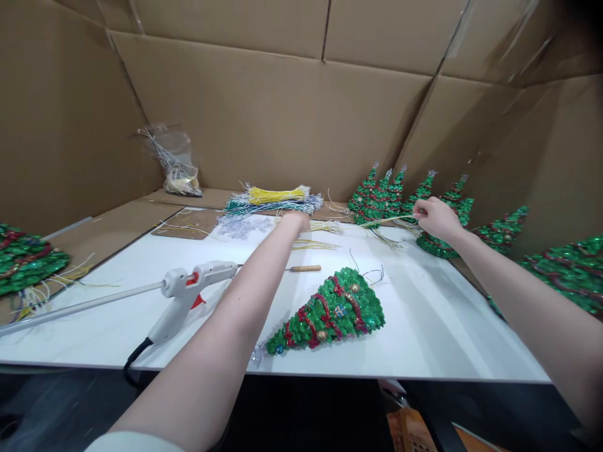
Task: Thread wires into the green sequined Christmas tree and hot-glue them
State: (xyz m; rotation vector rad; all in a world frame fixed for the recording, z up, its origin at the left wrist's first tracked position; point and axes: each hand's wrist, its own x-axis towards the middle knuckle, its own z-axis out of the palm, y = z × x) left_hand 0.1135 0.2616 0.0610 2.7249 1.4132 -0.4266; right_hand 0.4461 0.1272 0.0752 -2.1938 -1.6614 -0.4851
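Right hand point(432, 215) pinches pale wires point(393, 220); left hand point(296, 221) hides its grip, which I cannot tell.

There is a wide way over the white board point(438, 320) between the lying Christmas tree point(336, 311) and the right arm point(522, 282). The left arm point(245, 307) blocks the way from the glue gun point(176, 307) to that tree. A small tool with a wooden handle point(306, 269) lies behind the tree. Farther back, wire bundles point(277, 196), standing trees point(377, 194) and a tall cardboard wall point(264, 113) get in the way.
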